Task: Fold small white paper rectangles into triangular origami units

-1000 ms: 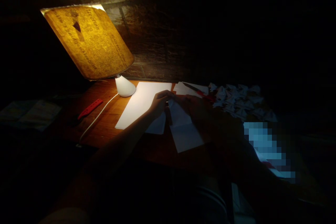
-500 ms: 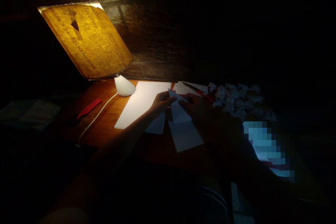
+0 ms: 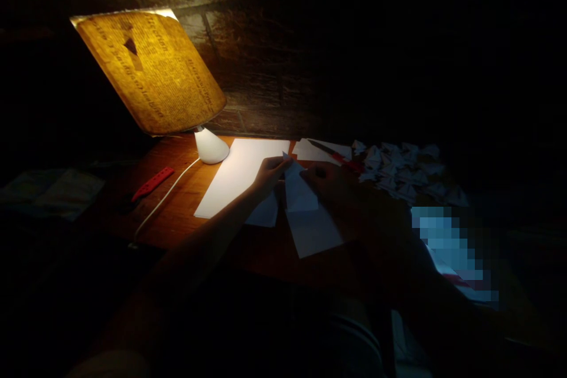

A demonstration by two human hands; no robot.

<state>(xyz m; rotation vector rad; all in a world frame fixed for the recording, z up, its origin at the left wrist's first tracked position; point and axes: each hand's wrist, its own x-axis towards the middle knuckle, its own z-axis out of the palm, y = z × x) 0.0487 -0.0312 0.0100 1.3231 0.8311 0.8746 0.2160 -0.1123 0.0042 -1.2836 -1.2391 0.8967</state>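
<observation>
A white piece of paper [image 3: 301, 189], folded to a point at its top, is held up between my two hands. My left hand [image 3: 271, 172] pinches its upper left edge, thumb on the near face. On the other side my right hand [image 3: 325, 176] is closed at the paper's right edge, its fingers dark and partly lost in shadow. Below and behind lies a flat sheet of white paper [image 3: 312, 236] on the wooden table [image 3: 177, 212]. Left of my hands, a stack of larger white sheets [image 3: 241, 177] lies under the lamplight.
A lit lamp [image 3: 155, 71] with a printed shade and white base stands at the left, its cord [image 3: 166, 201] trailing forward. Near it lies a red-handled tool [image 3: 153, 183]. Red-handled scissors [image 3: 336, 156] rest on more paper. Several folded paper pieces [image 3: 394, 168] cover the right side, near a pixelated bright screen [image 3: 447, 248].
The folded paper has turned slightly, and its lower edge now sits a little lower and further left. My right fingers have shifted along its right edge. My left hand stays nearly in place.
</observation>
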